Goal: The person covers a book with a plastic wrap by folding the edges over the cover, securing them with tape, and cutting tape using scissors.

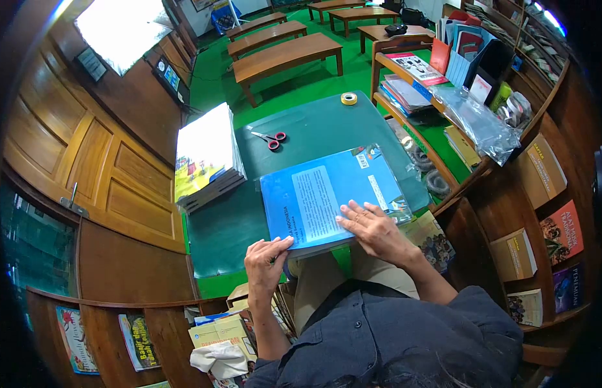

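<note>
A thick blue book (281, 194) lies back cover up at the near edge of the green-topped table (217, 239), with clear film showing at its edges. My left hand (265, 262) grips its near left corner, fingers on the cover's edge. My right hand (372, 229) rests on the cover near the lower right, fingers stretched out and pressing flat. Beyond the book are red-handled scissors (272, 139), their blades pointing left. A roll of yellow tape (349, 98) sits at the table's far edge.
A tall stack of books (207, 149) stands at the table's left side. To the right is a wooden shelf with folders (466, 55) and clear plastic wrap (479, 119). A white cloth (220, 359) lies on books at lower left. Low wooden benches (288, 57) stand further back.
</note>
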A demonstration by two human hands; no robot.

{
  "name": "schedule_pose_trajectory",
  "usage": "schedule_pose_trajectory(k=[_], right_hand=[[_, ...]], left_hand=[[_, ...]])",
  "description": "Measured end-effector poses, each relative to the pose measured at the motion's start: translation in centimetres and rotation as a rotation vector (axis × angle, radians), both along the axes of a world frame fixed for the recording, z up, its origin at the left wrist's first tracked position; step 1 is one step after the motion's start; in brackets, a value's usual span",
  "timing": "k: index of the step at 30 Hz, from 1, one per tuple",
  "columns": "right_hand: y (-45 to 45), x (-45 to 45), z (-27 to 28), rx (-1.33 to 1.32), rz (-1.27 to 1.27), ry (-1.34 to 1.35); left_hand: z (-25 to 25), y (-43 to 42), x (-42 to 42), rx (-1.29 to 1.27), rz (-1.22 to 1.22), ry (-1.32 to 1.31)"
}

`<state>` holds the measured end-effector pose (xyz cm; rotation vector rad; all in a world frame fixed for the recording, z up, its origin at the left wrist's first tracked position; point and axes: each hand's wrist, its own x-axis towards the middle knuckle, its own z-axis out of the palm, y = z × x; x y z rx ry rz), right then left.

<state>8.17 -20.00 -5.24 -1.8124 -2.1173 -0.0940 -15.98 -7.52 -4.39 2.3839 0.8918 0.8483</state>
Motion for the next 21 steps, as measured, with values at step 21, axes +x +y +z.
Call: schedule_pose_trajectory(k=[21], right_hand=[[-0.6, 0.9, -0.4, -0.003, -0.030, 0.057]], left_hand=[[-0.3, -0.1, 0.0, -0.009, 0.009, -0.013]])
